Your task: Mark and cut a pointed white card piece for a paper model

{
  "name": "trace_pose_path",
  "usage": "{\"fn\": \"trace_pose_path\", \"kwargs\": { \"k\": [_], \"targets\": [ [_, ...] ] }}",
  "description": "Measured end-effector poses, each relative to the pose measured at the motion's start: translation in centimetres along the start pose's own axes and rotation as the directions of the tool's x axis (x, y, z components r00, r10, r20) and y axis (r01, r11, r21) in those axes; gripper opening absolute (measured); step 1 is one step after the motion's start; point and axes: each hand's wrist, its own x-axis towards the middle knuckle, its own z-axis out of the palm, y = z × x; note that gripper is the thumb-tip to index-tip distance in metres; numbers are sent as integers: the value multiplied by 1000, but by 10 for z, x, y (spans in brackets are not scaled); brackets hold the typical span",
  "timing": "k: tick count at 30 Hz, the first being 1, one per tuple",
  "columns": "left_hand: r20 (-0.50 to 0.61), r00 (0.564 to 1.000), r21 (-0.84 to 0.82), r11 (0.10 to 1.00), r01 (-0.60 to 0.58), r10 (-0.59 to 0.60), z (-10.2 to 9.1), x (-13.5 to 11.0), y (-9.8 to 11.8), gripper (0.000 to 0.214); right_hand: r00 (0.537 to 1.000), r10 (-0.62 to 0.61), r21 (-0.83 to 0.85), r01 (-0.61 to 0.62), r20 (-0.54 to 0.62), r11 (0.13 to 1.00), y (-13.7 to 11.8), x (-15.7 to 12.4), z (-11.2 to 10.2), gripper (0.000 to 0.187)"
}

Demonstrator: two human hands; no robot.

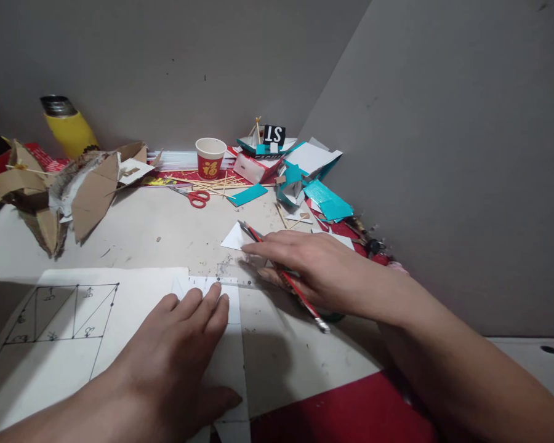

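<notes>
White drawing paper (55, 375) is stretching toward the surface's near left corner, and its black-lined figure (75, 312), with diagonals and handwritten marks, is standing fully outlined. Our left hand (180, 335) is lying flat, pressing a small white piece (233, 303) by the clear ruler (233, 272), near the surface's middle. Our right hand (300, 258), apart from the left, is gripping a red pencil (301, 296), whose point is aiming toward the far edge rather than meeting the piece. Only faint lines are showing there, so we are judging its marking barely begun, though the left hand is hiding much of it. Red-handled scissors (198, 198) are resting unused toward the far edge.
</notes>
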Motion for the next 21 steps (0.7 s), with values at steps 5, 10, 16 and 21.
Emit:
{"fn": "trace_pose_path", "kwargs": {
  "k": [5,10,16,21],
  "targets": [
    [-53,998,13,1000,-21,22,5,0,-2,91,999,5,476,20,-52,879,-13,12,16,35],
    [-64,998,-1,1000,-23,23,7,1,-4,90,981,196,682,-140,-5,718,-21,24,46,23],
    [-13,1000,-10,1000,-27,27,4,3,-3,91,910,414,865,-220,16,451,-20,29,66,15],
    [-48,998,10,999,-31,31,8,3,-4,91,904,423,891,-147,-56,431,-17,29,78,25]
  ]
}}
